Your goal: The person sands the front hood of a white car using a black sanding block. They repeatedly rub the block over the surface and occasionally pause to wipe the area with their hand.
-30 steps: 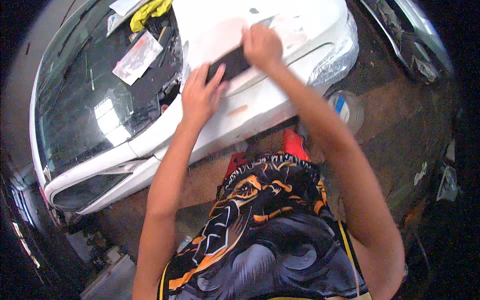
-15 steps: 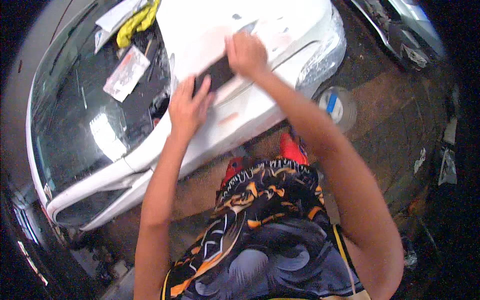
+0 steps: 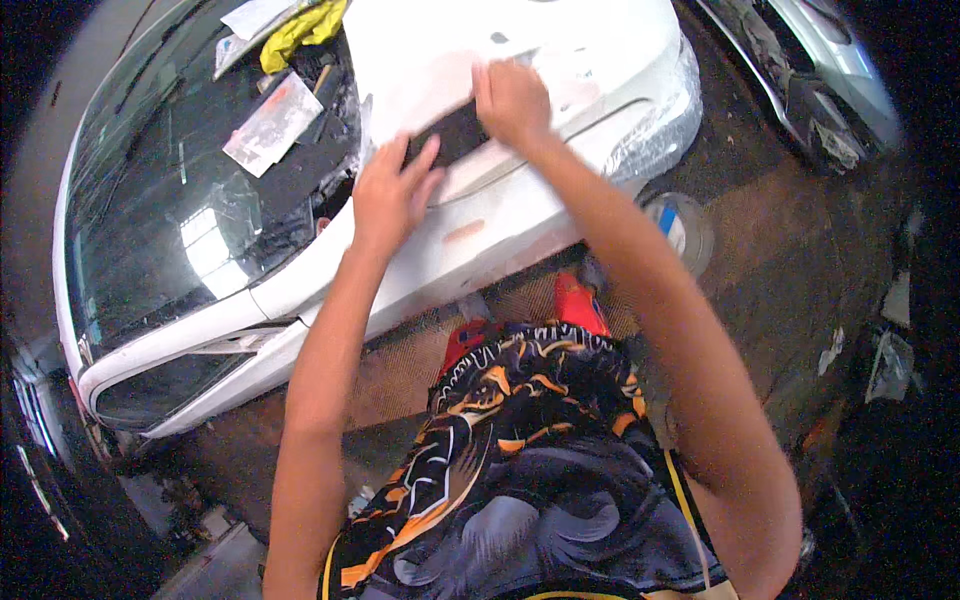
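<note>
A long, dark sanding block (image 3: 447, 137) lies along the near side of the white car hood (image 3: 420, 65). My left hand (image 3: 393, 190) is on its left end, with the thumb on the near side and the fingers over the far edge. At the other end, my right hand (image 3: 513, 103) is closed round the block, knuckles up. The block's underside is hidden. Pale pinkish, dull patches show on the hood around it, and a small tan patch (image 3: 464, 232) marks the fender below.
On the windshield (image 3: 150, 200) lie a smeared white sheet (image 3: 273, 124) and a yellow cloth (image 3: 303, 35). Clear plastic film (image 3: 660, 130) wraps the car's front corner. A round, pale container (image 3: 680, 236) with a blue strip stands on the floor. Another vehicle (image 3: 800, 80) is at the far right.
The view has shifted a little, so the car sits slightly farther right in it. Both hands and the sanding block have moved slightly away from me over the hood, still gripped at both ends.
</note>
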The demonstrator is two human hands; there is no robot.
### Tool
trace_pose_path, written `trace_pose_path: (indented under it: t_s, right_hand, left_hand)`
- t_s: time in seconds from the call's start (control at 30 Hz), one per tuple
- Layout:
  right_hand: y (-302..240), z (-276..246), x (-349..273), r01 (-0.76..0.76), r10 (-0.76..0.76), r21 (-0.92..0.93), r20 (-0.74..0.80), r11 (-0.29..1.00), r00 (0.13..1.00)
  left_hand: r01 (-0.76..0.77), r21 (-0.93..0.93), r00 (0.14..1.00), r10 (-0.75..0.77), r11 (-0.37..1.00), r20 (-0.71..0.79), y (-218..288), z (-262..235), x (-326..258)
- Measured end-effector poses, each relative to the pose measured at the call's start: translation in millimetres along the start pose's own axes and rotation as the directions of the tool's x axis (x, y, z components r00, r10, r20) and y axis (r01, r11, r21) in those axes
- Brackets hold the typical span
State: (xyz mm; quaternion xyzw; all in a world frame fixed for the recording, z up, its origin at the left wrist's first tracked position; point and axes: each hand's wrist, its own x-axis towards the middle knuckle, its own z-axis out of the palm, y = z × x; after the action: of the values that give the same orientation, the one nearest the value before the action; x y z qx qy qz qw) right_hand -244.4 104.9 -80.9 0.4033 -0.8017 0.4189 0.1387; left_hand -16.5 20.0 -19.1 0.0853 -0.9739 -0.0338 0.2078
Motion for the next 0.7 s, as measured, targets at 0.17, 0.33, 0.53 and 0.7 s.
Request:
trace_pose_path:
  t_s: [0.17, 0.33, 0.53, 0.7]
  right_hand:
    - [-21.7, -0.7, -20.1, -0.031, 0.031, 0.004, -0.003, 0.999, 0.999]
    - [-14.6, 0.9, 1.8, -0.008, 0.009, -0.011, 0.101, 1.000, 0.995]
    - [-11.1, 3.8, 17.4, -0.017, 0.015, 0.063, 0.040, 0.998, 0.999]
    - [-23.4, -7.0, -19.9, 0.022, -0.025, 0.096, 0.028, 0.995, 0.999]
  left_hand:
    - [-0.067, -0.013, 0.998, 0.067, 0.998, 0.006, -19.7, -4.3, -7.0]
    - [0.021, -0.018, 0.999, -0.021, 1.000, 0.025, -10.7, -4.5, -9.1]
    - [-0.037, 0.014, 0.988, 0.038, 0.999, -0.146, -7.0, 3.1, 4.5]
    - [-0.062, -0.034, 0.998, 0.061, 0.997, -0.022, -9.7, -10.2, -29.8]
